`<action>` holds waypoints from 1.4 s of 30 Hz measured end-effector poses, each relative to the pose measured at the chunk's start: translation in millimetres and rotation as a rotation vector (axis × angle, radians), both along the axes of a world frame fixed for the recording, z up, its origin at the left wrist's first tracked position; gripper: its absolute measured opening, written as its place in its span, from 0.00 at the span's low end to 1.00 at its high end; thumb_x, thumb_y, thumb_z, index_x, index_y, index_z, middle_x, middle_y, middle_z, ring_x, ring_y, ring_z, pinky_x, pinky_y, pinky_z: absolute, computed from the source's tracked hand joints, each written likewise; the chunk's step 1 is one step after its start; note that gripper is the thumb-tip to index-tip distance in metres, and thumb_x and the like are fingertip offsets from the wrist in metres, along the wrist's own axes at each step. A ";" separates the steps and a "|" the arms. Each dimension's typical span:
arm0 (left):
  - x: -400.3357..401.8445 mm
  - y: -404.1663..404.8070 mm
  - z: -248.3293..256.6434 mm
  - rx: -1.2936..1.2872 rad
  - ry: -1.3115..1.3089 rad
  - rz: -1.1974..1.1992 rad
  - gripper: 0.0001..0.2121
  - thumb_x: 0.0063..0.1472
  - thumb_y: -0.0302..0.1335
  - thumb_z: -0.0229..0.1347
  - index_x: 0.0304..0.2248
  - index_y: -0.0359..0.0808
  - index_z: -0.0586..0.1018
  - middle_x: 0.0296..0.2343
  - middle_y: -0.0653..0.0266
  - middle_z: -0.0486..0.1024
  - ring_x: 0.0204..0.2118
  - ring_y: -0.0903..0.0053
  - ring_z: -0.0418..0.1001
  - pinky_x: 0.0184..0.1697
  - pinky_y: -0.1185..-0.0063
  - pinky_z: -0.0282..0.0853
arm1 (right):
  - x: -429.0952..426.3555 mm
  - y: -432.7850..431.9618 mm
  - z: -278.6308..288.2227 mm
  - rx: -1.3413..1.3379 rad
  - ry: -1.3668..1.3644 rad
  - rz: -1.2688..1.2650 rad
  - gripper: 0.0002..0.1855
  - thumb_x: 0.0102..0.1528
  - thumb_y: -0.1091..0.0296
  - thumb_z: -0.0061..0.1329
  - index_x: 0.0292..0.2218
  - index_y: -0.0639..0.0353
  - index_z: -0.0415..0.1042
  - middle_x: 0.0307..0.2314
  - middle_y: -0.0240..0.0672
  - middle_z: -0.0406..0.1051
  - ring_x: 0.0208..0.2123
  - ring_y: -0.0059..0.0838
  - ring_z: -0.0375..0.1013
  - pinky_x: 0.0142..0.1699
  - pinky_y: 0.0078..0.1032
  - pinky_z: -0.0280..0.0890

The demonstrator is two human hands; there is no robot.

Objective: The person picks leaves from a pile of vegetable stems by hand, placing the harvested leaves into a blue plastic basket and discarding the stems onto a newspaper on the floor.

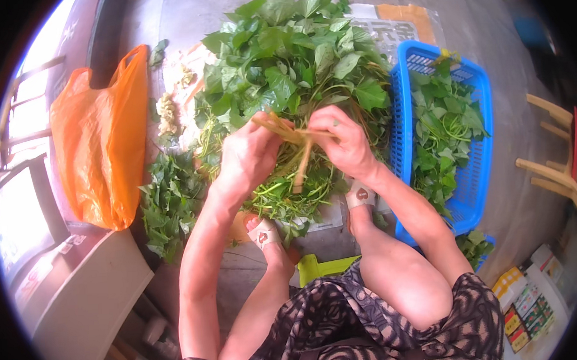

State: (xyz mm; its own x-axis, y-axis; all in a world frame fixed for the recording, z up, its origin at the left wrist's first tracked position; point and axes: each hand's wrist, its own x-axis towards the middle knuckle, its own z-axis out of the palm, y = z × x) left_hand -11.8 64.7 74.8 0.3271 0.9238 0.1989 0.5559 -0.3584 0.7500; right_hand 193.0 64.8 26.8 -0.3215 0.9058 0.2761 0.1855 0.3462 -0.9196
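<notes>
A large bunch of leafy greens (pixel 283 59) lies on the floor before me, its leaves pointing away. Over its stem end, my left hand (pixel 252 150) grips one part of a flat tan tie strip (pixel 303 166). My right hand (pixel 340 139) pinches another part of this strip, close to the left hand. The strip crosses between the hands, and one end hangs down over the stems. Whether a knot is formed there, I cannot tell. Loose cut stems and leaves (pixel 289 197) lie under my hands. Another heap of leaves (pixel 169 199) lies to the left.
On the right stands a blue plastic basket (pixel 398 122) with more leafy greens (pixel 443 125). An orange plastic bag (pixel 101 149) is at the left. Between my sandalled feet is part of a lime-green plastic object (pixel 326 269). A wooden-legged stool (pixel 554 175) and small boxes (pixel 528 309) are far right.
</notes>
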 end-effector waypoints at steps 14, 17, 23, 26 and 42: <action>-17.2 -25.8 -16.8 -0.105 -0.142 0.295 0.08 0.52 0.15 0.54 0.32 0.34 0.74 0.27 0.59 0.71 0.28 0.64 0.73 0.30 0.75 0.69 | 32.7 -12.9 24.2 -0.395 0.188 0.262 0.07 0.47 0.84 0.52 0.31 0.65 0.71 0.30 0.36 0.69 0.35 0.28 0.69 0.41 0.22 0.63; -21.3 -39.2 -16.3 -0.039 -0.019 0.167 0.10 0.51 0.13 0.54 0.33 0.34 0.75 0.28 0.60 0.72 0.28 0.65 0.73 0.30 0.75 0.70 | 23.3 -31.1 33.7 -0.378 0.028 0.331 0.08 0.46 0.84 0.52 0.30 0.63 0.72 0.26 0.33 0.69 0.30 0.29 0.66 0.37 0.24 0.61; -32.4 -46.9 -18.9 -0.089 -0.218 0.254 0.09 0.50 0.13 0.54 0.32 0.33 0.76 0.28 0.60 0.71 0.31 0.67 0.72 0.34 0.77 0.68 | 27.1 -30.4 42.1 -0.400 0.112 0.271 0.09 0.43 0.84 0.54 0.28 0.61 0.74 0.26 0.33 0.69 0.29 0.29 0.65 0.36 0.24 0.59; -31.8 -53.4 -20.8 -0.145 -0.277 0.276 0.08 0.51 0.14 0.55 0.31 0.33 0.76 0.29 0.60 0.72 0.32 0.68 0.71 0.37 0.78 0.67 | 26.5 -34.1 41.4 -0.364 0.110 0.348 0.09 0.44 0.82 0.54 0.30 0.61 0.74 0.25 0.33 0.69 0.29 0.29 0.65 0.36 0.25 0.59; -53.1 -46.4 -39.9 -0.373 -0.528 0.696 0.03 0.56 0.21 0.55 0.31 0.34 0.77 0.24 0.68 0.75 0.26 0.85 0.72 0.29 0.85 0.68 | 8.3 -35.9 57.8 -0.206 -0.015 0.983 0.07 0.43 0.75 0.53 0.29 0.60 0.74 0.26 0.32 0.69 0.36 0.36 0.66 0.42 0.32 0.60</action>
